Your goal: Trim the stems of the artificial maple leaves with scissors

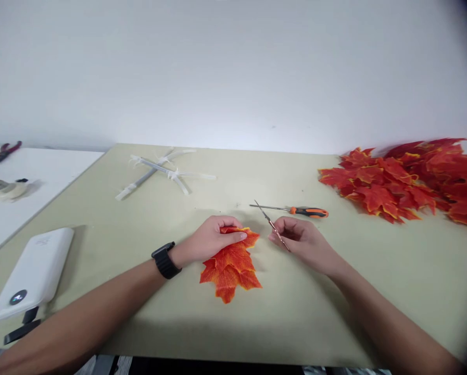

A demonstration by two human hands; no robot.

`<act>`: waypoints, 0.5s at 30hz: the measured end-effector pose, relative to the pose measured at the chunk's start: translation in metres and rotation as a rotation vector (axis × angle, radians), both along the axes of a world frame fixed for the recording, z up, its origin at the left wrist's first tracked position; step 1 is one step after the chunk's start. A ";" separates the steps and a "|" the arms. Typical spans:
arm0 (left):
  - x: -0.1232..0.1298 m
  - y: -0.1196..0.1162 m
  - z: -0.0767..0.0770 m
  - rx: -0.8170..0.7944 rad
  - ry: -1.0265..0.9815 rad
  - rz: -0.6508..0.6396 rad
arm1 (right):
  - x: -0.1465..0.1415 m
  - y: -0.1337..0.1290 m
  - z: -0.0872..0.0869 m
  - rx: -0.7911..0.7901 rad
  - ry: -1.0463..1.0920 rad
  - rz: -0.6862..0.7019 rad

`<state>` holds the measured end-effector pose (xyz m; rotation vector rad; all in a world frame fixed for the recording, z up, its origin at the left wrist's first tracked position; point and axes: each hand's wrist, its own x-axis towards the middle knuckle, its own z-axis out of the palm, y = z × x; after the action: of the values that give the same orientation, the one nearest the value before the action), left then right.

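Note:
My left hand [213,239] pinches a small stack of artificial maple leaves [231,268], orange-red with yellow edges, thumb on top. The tips of the lower leaves spread toward me over the table. To the right, my right hand [301,239] grips slim scissors [272,224] with copper-coloured handles, seen nearly edge-on. Their grey point slants up and left, apart from the leaves. Just beyond my right hand lies a screwdriver [311,212] with an orange and black handle, its shaft pointing left behind the scissors.
A large heap of red maple leaves [377,182] lies at the right back. Crossed grey sticks with whitish ties [147,174] rest at the back left. A white power bank [38,268] stands at the left; pliers [4,151] lie on the white table beyond. A wall closes off the back.

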<state>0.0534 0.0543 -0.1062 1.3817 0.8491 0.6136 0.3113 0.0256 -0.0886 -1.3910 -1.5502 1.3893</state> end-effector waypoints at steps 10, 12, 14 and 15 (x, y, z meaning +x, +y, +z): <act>-0.002 0.000 0.005 0.031 0.028 -0.012 | 0.024 0.001 0.002 0.027 -0.299 0.193; -0.002 0.000 0.004 0.045 0.031 -0.004 | 0.024 0.001 0.000 0.019 -0.290 0.206; -0.002 0.001 0.004 0.067 0.044 -0.004 | 0.023 0.001 -0.002 0.011 -0.281 0.215; -0.003 0.001 0.003 0.077 0.053 -0.005 | 0.023 0.001 -0.003 0.006 -0.279 0.221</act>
<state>0.0509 0.0553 -0.1028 1.4749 0.8721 0.6138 0.3341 0.0271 -0.0915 -1.4960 -1.9367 1.3583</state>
